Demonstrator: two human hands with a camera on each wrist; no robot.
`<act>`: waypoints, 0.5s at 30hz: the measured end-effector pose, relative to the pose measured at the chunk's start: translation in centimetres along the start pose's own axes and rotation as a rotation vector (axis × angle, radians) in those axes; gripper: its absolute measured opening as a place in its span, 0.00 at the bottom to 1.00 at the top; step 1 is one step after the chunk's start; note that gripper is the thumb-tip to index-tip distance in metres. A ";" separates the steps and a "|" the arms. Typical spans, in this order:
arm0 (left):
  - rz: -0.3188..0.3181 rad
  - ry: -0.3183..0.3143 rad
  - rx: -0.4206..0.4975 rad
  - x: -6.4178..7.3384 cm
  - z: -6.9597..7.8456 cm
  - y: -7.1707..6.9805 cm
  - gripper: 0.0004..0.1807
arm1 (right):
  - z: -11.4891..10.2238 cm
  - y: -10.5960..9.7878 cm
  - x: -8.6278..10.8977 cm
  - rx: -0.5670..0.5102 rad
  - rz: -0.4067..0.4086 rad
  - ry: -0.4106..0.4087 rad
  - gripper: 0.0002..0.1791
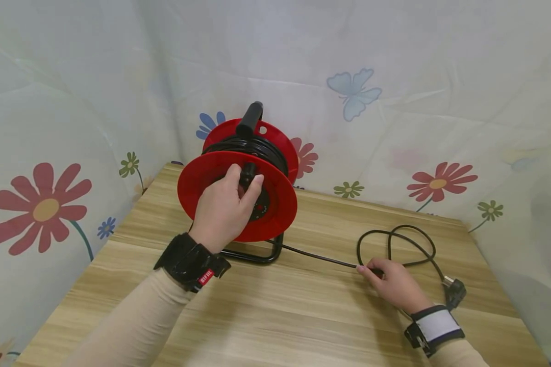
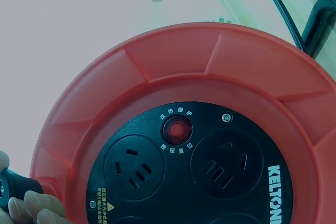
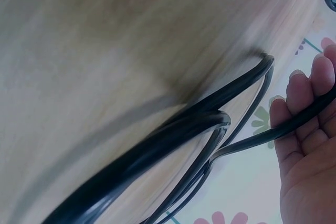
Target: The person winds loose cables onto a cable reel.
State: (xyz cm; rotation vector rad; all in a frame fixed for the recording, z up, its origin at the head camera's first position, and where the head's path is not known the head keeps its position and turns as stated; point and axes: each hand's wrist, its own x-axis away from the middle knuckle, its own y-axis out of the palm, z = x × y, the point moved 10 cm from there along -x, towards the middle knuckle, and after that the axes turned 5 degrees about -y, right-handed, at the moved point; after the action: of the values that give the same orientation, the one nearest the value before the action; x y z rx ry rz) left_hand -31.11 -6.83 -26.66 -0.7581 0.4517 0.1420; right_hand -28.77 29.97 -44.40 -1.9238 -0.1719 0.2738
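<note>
A red cable reel point(image 1: 277, 206) with black cable wound on its drum stands on the table in the head view. My left hand point(image 1: 222, 211) grips the black crank knob point(image 1: 248, 172) on its front disc. In the left wrist view, fingertips wrap the knob point(image 2: 20, 186) at the lower left, beside the black socket panel point(image 2: 178, 171). To the right, my right hand point(image 1: 397, 284) holds the black cable point(image 1: 319, 256), which runs from the reel's base to the fingers. The right wrist view shows the cable point(image 3: 296, 121) lying across the curled fingers.
Loose cable loops point(image 1: 413, 227) lie beyond my right hand, ending in a black plug point(image 1: 455, 293). The reel stands on a black tubular frame point(image 1: 257, 260), with a carrying handle point(image 1: 250, 120) on top. Flower-printed sheeting point(image 1: 275, 61) borders the wooden table point(image 1: 275, 316).
</note>
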 end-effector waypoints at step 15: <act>-0.008 0.010 0.001 0.0 0.1 0.5 0.17 | 0.0 0.4 -0.2 0.002 0.012 -0.029 0.22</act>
State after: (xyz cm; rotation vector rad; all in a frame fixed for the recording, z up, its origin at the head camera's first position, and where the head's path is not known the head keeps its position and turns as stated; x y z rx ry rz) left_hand -31.22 -6.42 -26.97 -0.7602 0.4580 0.1302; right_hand -29.01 29.78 -44.70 -1.9202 -0.1794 0.3098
